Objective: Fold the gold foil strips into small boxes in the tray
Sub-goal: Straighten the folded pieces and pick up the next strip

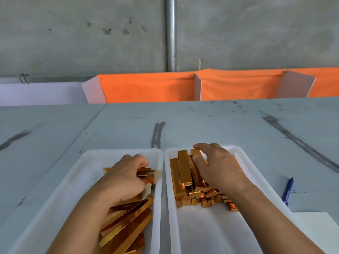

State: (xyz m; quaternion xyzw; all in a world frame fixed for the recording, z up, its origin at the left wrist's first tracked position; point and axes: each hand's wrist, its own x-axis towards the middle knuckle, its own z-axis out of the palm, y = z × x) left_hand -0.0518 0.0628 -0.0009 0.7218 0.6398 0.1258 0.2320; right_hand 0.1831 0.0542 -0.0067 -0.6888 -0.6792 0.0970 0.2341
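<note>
left tray (77, 189) and right tray (247, 162) rims adjoin at 6 o'clock; open table (201, 125) toward 12 | my left hand (122, 178) pinches gold foil strips (128, 222) in left tray | right hand (220, 167) arched over folded boxes (185, 171) in right tray, grip unclear
</note>
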